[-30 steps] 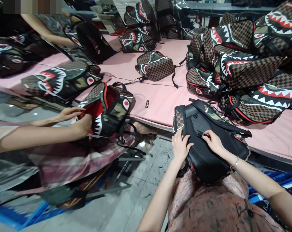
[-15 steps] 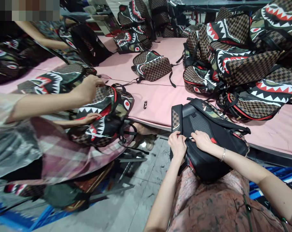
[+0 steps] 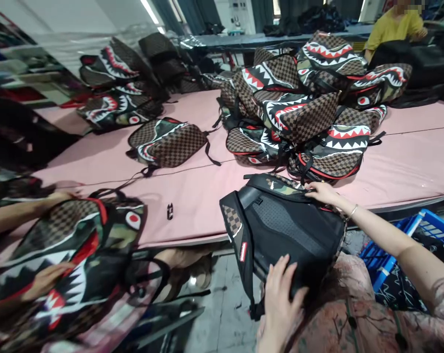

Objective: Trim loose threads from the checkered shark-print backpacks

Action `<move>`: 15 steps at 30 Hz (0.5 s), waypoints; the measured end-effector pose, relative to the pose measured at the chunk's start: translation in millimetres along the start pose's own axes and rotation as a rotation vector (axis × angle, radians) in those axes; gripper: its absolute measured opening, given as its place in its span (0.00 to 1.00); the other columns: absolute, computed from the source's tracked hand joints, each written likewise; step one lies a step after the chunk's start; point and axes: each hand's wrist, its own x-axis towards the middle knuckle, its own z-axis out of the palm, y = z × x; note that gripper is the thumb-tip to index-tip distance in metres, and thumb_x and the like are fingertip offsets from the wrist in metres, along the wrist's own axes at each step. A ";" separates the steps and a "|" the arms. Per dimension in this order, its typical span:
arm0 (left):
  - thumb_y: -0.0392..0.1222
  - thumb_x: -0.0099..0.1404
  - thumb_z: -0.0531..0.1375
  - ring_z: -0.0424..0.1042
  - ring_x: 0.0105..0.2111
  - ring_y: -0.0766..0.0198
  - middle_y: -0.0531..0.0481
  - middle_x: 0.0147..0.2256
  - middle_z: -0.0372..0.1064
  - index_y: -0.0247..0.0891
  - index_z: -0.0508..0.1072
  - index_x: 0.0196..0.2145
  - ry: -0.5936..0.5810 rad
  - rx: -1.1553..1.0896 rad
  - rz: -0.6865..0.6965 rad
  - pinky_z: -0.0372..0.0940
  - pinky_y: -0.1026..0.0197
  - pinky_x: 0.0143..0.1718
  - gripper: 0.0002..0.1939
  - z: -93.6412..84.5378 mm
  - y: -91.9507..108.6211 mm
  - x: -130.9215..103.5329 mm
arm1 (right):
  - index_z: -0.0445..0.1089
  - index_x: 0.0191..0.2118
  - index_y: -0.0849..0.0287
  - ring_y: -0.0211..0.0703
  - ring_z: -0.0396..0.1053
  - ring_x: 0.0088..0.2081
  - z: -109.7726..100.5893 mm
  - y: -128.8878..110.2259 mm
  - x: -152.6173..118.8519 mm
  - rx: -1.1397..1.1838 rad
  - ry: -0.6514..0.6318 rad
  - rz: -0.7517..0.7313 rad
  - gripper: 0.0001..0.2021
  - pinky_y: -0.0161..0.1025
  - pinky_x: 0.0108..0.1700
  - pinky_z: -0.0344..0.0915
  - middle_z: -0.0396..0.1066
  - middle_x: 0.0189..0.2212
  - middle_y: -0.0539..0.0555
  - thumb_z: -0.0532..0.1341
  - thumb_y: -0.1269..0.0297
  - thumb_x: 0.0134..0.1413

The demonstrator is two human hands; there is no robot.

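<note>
While left grip (image 3: 282, 291) lies spread on backpack (image 3: 291, 233) | right grip (image 3: 323, 193) pinches strap (image 3: 288, 197) | inside — hidden

Table (image 3: 420, 166) is covered w/ pink cloth (image 3: 196, 206). Nr front edge, a small blk item (image 3: 170, 211) is laid; mid-table, a lone chk'd backpack (image 3: 174, 142). A shark-print stack (image 3: 115, 108) is set back L, a bigger pile (image 3: 299, 115) heaped R of ctr. Blk backpack (image 3: 284, 225) is held over edge; contact unclear.
</note>
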 end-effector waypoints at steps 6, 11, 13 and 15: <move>0.46 0.53 0.60 0.47 0.59 0.45 0.39 0.61 0.46 0.45 0.48 0.60 -0.267 0.207 0.130 0.42 0.34 0.55 0.39 29.3 22.3 1.3 | 0.71 0.22 0.63 0.37 0.63 0.22 -45.3 69.8 -18.6 0.119 -0.240 0.123 0.15 0.33 0.27 0.56 0.68 0.18 0.52 0.65 0.53 0.37; 0.39 0.54 0.56 0.46 0.60 0.47 0.40 0.61 0.44 0.44 0.46 0.61 -0.390 0.161 0.199 0.42 0.37 0.57 0.39 -13.2 3.5 10.8 | 0.69 0.28 0.64 0.32 0.56 0.21 -46.4 66.2 -57.1 0.490 -0.341 0.009 0.19 0.32 0.23 0.53 0.65 0.20 0.49 0.62 0.50 0.38; 0.32 0.51 0.54 0.49 0.60 0.50 0.44 0.60 0.49 0.47 0.50 0.60 -0.411 0.149 0.163 0.43 0.39 0.58 0.38 -40.6 -12.4 12.3 | 0.68 0.28 0.65 0.31 0.54 0.20 -36.6 51.7 -71.8 0.613 -0.440 -0.068 0.18 0.31 0.23 0.52 0.62 0.19 0.47 0.64 0.52 0.37; 0.27 0.49 0.51 0.53 0.58 0.53 0.47 0.58 0.55 0.49 0.58 0.56 -0.403 0.130 0.063 0.47 0.42 0.57 0.36 -64.9 -29.9 11.7 | 0.67 0.26 0.65 0.29 0.52 0.19 -17.8 32.4 -85.6 0.672 -0.563 -0.161 0.16 0.29 0.22 0.50 0.57 0.17 0.44 0.66 0.56 0.35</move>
